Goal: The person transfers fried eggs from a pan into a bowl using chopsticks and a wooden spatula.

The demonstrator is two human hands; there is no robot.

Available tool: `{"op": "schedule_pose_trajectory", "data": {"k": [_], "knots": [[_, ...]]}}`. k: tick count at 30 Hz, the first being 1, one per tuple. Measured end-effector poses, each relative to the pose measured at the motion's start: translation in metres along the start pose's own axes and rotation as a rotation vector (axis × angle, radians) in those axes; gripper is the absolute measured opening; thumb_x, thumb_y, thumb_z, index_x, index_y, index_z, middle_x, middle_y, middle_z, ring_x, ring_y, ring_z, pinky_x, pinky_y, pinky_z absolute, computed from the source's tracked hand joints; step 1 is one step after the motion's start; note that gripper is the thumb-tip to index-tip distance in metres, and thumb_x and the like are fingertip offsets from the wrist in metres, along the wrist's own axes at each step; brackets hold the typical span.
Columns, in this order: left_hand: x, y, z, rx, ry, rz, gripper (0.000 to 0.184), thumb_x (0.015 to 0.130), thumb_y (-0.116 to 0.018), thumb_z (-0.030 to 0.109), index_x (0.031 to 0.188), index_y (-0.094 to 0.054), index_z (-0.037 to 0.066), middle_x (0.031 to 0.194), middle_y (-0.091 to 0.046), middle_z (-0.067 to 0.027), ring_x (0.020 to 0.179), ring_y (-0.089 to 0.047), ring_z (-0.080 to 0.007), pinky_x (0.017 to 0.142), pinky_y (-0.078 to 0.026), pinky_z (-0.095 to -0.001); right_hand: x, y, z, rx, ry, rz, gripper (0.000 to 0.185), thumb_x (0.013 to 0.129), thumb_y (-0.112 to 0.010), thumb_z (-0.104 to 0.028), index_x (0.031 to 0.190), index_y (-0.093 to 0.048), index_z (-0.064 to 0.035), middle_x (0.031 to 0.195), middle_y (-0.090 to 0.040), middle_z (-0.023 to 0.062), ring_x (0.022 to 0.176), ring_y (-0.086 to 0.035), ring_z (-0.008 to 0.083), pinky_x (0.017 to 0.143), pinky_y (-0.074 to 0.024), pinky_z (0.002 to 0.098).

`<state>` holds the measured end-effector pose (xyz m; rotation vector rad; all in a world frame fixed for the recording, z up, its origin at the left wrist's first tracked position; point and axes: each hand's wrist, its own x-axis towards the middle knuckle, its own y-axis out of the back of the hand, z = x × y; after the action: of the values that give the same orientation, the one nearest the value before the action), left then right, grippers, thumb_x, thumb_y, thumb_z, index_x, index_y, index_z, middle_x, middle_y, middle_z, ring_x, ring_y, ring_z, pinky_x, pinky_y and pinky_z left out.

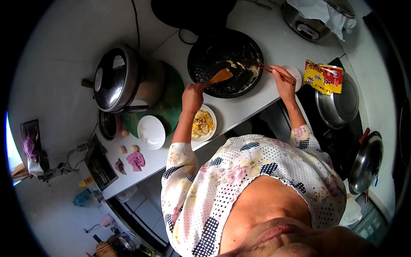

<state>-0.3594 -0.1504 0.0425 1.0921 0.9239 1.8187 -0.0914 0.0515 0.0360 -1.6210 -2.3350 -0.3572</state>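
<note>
Over the round black pan (214, 47), my left hand (192, 98) is closed on the handle of a wooden spatula (221, 76), whose flat end is at the pan's middle. My right hand (284, 82) grips brown chopsticks (267, 67) that reach in over the pan's right side. Small yellowish food bits (236, 65) lie in the pan near their tips. Beside my left forearm, a white plate (212, 134) holds cooked egg (202, 123). An empty-looking white bowl (151, 132) stands left of that forearm.
A pressure cooker (115, 80) stands at the left on a green round board (172, 81). Eggs (123, 149) and a pink cloth (136, 160) lie near the sink (101, 162). At the right are a yellow-red packet (324, 78), a metal lid (338, 105) and a rice cooker (305, 26).
</note>
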Motion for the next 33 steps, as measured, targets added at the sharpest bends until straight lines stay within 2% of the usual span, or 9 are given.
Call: {"op": "schedule_pose_trajectory", "data": {"k": [2, 8, 11, 14, 15, 19, 23, 26, 33], "knots": [[-0.008, 0.004, 0.004, -0.001, 0.06, -0.068, 0.041, 0.076, -0.052, -0.003, 0.108, -0.068, 0.017, 0.096, -0.067, -0.0094, 0.081, -0.06, -0.0304, 0.074, -0.05, -0.0387, -0.006, 0.009, 0.002, -0.075, 0.015, -0.005, 0.018, 0.089, -0.062, -0.006, 0.105, -0.066, 0.0018, 0.093, -0.068, 0.0053, 0.083, -0.062, 0.0096, 0.074, -0.0498, 0.0226], [-0.001, -0.049, 0.018, -0.028, 0.069, 0.088, 0.04, 0.077, -0.049, -0.003, 0.108, -0.067, 0.014, 0.095, -0.066, -0.0139, 0.085, -0.062, -0.0344, 0.075, -0.051, -0.0423, -0.007, -0.027, 0.02, 0.044, -0.029, -0.089, 0.017, 0.09, -0.061, -0.008, 0.103, -0.066, 0.002, 0.091, -0.069, 0.0047, 0.083, -0.062, 0.0089, 0.074, -0.0498, 0.0225], [-0.004, -0.045, 0.022, -0.026, 0.147, 0.084, 0.031, 0.081, -0.056, 0.002, 0.106, -0.068, 0.016, 0.094, -0.067, -0.0135, 0.087, -0.062, -0.0331, 0.075, -0.05, -0.0429, 0.005, -0.031, 0.011, 0.149, -0.066, -0.09, 0.018, 0.091, -0.06, -0.009, 0.104, -0.066, 0.0017, 0.092, -0.069, 0.0051, 0.083, -0.063, 0.0093, 0.074, -0.05, 0.023], [-0.012, -0.034, 0.025, -0.071, 0.137, 0.159, 0.034, 0.077, -0.049, -0.004, 0.103, -0.067, 0.009, 0.093, -0.066, -0.0155, 0.082, -0.061, -0.0359, 0.072, -0.05, -0.0434, 0.017, -0.027, 0.011, 0.004, -0.001, -0.11, 0.017, 0.09, -0.061, -0.008, 0.103, -0.066, 0.0012, 0.095, -0.069, 0.0053, 0.084, -0.062, 0.0094, 0.075, -0.0501, 0.0229], [-0.013, -0.035, 0.026, -0.062, 0.139, 0.156, 0.034, 0.077, -0.049, -0.004, 0.103, -0.067, 0.008, 0.093, -0.066, -0.0157, 0.081, -0.061, -0.036, 0.071, -0.05, -0.0433, 0.02, -0.029, 0.007, -0.038, 0.044, -0.118, 0.016, 0.088, -0.063, -0.007, 0.102, -0.067, -0.0005, 0.097, -0.069, 0.0074, 0.086, -0.064, 0.0129, 0.076, -0.0512, 0.0251], [-0.009, -0.038, 0.024, -0.012, 0.155, 0.12, 0.034, 0.076, -0.049, -0.005, 0.102, -0.067, 0.007, 0.093, -0.066, -0.0152, 0.081, -0.06, -0.0358, 0.071, -0.05, -0.043, 0.029, -0.042, 0.008, -0.204, 0.419, -0.248, 0.017, 0.083, -0.066, -0.003, 0.1, -0.067, -0.0034, 0.096, -0.069, 0.0113, 0.09, -0.066, 0.0236, 0.078, -0.0529, 0.0306], [-0.009, -0.037, 0.027, -0.007, 0.158, 0.134, 0.034, 0.076, -0.048, -0.004, 0.102, -0.067, 0.008, 0.093, -0.066, -0.0142, 0.081, -0.061, -0.0349, 0.072, -0.051, -0.0426, 0.013, -0.038, -0.011, -0.16, 0.321, -0.341, 0.017, 0.082, -0.066, -0.001, 0.099, -0.067, -0.0033, 0.096, -0.068, 0.0107, 0.088, -0.066, 0.0227, 0.076, -0.0533, 0.0308], [-0.011, -0.035, 0.032, -0.023, 0.171, 0.125, 0.035, 0.077, -0.047, -0.004, 0.104, -0.067, 0.008, 0.094, -0.066, -0.0141, 0.082, -0.061, -0.0341, 0.073, -0.051, -0.0418, 0.009, -0.033, -0.019, -0.175, 0.314, -0.22, 0.017, 0.082, -0.066, 0.0, 0.098, -0.067, -0.0032, 0.096, -0.069, 0.0107, 0.088, -0.066, 0.0227, 0.075, -0.0532, 0.0308], [-0.012, -0.048, 0.034, -0.057, 0.158, 0.106, 0.038, 0.077, -0.046, -0.004, 0.107, -0.067, 0.009, 0.097, -0.066, -0.0135, 0.085, -0.06, -0.0334, 0.074, -0.051, -0.041, -0.005, -0.034, -0.011, -0.207, 0.391, -0.288, 0.018, 0.081, -0.066, 0.002, 0.098, -0.066, -0.0017, 0.096, -0.069, 0.011, 0.09, -0.066, 0.0244, 0.078, -0.0528, 0.0315]]}}
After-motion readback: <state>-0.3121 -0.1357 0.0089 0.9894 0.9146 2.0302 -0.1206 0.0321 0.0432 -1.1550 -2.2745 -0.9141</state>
